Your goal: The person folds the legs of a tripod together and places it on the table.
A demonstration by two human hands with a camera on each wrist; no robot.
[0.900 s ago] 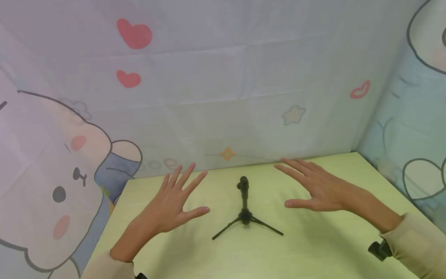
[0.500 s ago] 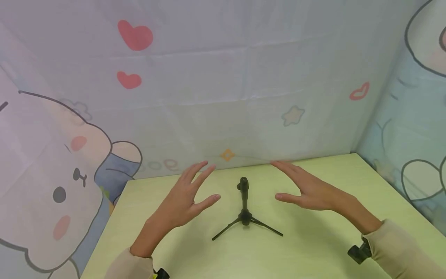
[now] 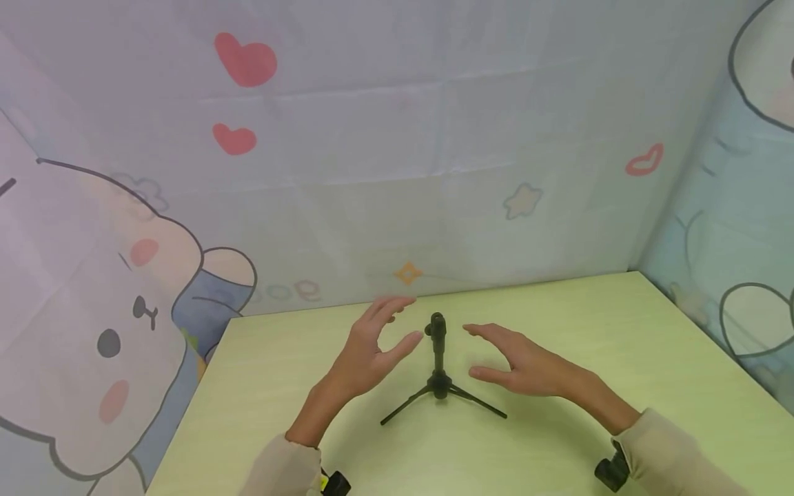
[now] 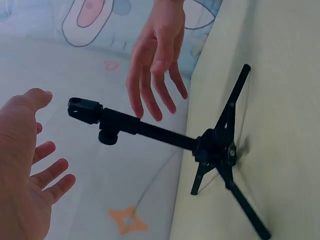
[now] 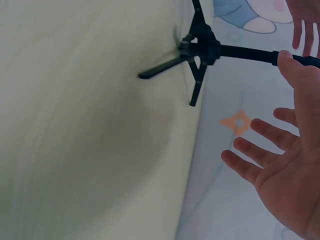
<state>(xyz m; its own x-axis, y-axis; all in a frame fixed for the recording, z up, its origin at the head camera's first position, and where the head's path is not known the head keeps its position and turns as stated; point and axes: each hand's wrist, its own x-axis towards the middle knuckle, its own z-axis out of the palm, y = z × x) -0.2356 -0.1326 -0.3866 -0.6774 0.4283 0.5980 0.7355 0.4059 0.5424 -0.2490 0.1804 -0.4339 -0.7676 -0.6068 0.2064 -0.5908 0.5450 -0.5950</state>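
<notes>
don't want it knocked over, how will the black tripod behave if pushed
The tripod is probably rigid, given its straight post and legs. Those splayed legs should stop it rolling, though a push high on the upright post might tip it.

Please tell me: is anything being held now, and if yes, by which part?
Nothing is held: the left hand and right hand are at either side of the black tripod stand, without gripping it.

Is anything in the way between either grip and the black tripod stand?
Nothing visible is. The left grip and right grip are on opposite sides of the black tripod stand, with no other object between.
</notes>
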